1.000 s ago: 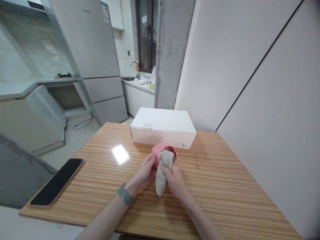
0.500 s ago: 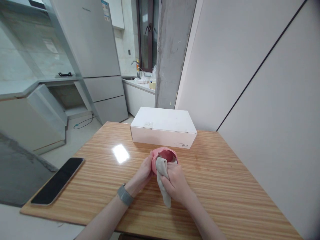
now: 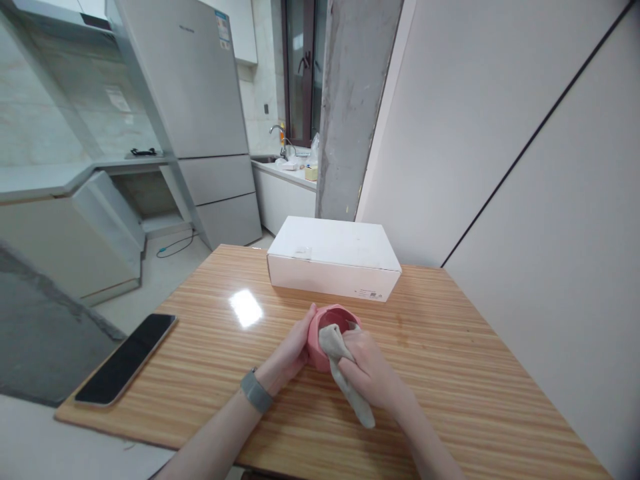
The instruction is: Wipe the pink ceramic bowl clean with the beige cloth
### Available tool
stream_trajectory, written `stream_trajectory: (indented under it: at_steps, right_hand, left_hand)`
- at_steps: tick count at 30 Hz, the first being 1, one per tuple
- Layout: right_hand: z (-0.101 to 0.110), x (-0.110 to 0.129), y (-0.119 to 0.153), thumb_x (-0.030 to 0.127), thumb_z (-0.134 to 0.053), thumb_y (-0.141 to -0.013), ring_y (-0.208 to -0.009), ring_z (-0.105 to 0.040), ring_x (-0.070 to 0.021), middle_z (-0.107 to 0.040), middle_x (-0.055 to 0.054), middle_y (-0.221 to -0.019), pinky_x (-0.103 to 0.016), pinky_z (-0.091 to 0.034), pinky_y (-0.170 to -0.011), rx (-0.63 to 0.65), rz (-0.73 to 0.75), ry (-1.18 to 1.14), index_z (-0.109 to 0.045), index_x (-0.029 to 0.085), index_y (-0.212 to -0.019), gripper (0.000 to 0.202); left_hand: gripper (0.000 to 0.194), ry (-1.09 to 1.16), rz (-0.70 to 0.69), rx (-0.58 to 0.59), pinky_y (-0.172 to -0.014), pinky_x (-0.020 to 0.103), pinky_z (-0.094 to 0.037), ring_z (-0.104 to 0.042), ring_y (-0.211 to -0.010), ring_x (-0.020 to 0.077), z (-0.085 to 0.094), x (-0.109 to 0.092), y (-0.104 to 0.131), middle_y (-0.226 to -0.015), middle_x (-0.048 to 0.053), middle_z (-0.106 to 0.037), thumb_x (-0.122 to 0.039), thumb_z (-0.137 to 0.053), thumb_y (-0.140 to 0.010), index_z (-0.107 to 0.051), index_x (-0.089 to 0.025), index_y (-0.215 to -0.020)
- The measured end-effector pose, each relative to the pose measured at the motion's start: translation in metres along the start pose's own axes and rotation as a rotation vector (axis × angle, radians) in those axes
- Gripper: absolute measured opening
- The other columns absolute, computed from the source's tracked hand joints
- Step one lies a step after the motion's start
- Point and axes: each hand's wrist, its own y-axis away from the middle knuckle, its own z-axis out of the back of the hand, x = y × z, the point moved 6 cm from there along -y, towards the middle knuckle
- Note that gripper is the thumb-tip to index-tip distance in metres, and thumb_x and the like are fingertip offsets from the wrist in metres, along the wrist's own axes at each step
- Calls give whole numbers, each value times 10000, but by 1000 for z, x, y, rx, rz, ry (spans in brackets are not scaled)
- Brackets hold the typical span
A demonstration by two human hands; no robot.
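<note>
Cloth (image 3: 332,341) now deeper in pink bowl (image 3: 318,355), right hand (image 3: 369,368) fingers clutching it, left hand (image 3: 293,348) clasping bowl; wiping apparently reaches interior

The vessel (image 3: 317,355) was plain pink and the cloth (image 3: 331,339) pale grey. The worktop (image 3: 465,393) bore light-brown, streaked wood grain; the box (image 3: 335,247) was white with small dark print. The flat device (image 3: 127,360) had a black face, the wristband (image 3: 257,392) was grey, the refrigerator (image 3: 195,80) silver-grey, the pillar (image 3: 350,113) mottled grey, and the wall (image 3: 480,100) white with a black line.
</note>
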Motion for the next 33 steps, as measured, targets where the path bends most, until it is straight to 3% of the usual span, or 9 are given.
stream_trajectory:
  at_steps: [3, 7, 9, 13, 17, 21, 27, 33]
  right_hand:
    - [0, -2, -1, 224, -350, -754, -629, -407, -173, -462, -7, -629, -335, -306, -664, -50, -13, -5, -306, 230, -634, 128]
    - [4, -17, -1, 239, -366, -738, -616, -412, -170, -462, -4, -611, -315, -301, -615, -171, -145, -159, -343, 228, -601, 139]
    - [8, -28, 2, 247, -391, -718, -579, -399, -156, -434, 13, -575, -295, -300, -570, -254, -256, -327, -362, 228, -572, 150]
    - [13, -43, 10, 290, -451, -689, -518, -367, -135, -401, 36, -533, -269, -283, -489, -412, -464, -607, -417, 225, -551, 156]
    - [3, -41, 9, 319, -503, -646, -501, -383, -132, -435, 36, -527, -261, -306, -464, -447, -556, -786, -477, 212, -582, 128]
    - [-14, -36, 4, 304, -507, -691, -547, -450, -147, -510, 20, -593, -261, -362, -499, -495, -492, -791, -531, 199, -671, 110]
    - [-20, -29, 1, 253, -450, -775, -649, -533, -187, -595, -29, -693, -290, -419, -582, -485, -292, -508, -596, 179, -794, 165]
    - [-7, -10, -4, 205, -393, -767, -668, -537, -205, -584, -47, -662, -337, -422, -667, -385, -76, -240, -477, 220, -628, 164]
  left_hand:
    - [604, 34, -47, 42, -838, 323, -500, -669, -955, 248, 3, -6, -1, -1035, 127, -735, -620, -494, -849, -681, -105, -1106]
    - [520, -45, 29, 19, -595, 297, -520, -671, -689, 200, 16, -4, 0, -916, 107, -742, -557, -507, -850, -680, -129, -1090]
    - [446, -93, 8, 59, -610, 299, -526, -670, -673, 191, 15, -6, 3, -908, 111, -739, -480, -577, -830, -679, -127, -1084]
    - [455, -179, -130, 154, -716, 276, -509, -673, -863, 200, 1, -12, 9, -1079, 114, -711, -333, -723, -764, -643, -165, -1180]
    - [406, -147, -190, 122, -763, 280, -472, -653, -906, 207, -3, -8, 4, -1044, 123, -716, -417, -704, -785, -694, -130, -1073]
    - [447, -46, -163, 100, -850, 320, -459, -640, -974, 237, 1, -1, -1, -1024, 117, -720, -515, -626, -822, -701, -129, -1035]
    - [459, -6, -168, 8, -787, 312, -477, -646, -883, 223, 7, -2, 1, -912, 97, -728, -533, -644, -799, -695, -114, -981]
    - [522, -42, -170, -26, -864, 327, -461, -636, -985, 250, 7, -7, 3, -958, 105, -736, -566, -611, -809, -693, -107, -1044]
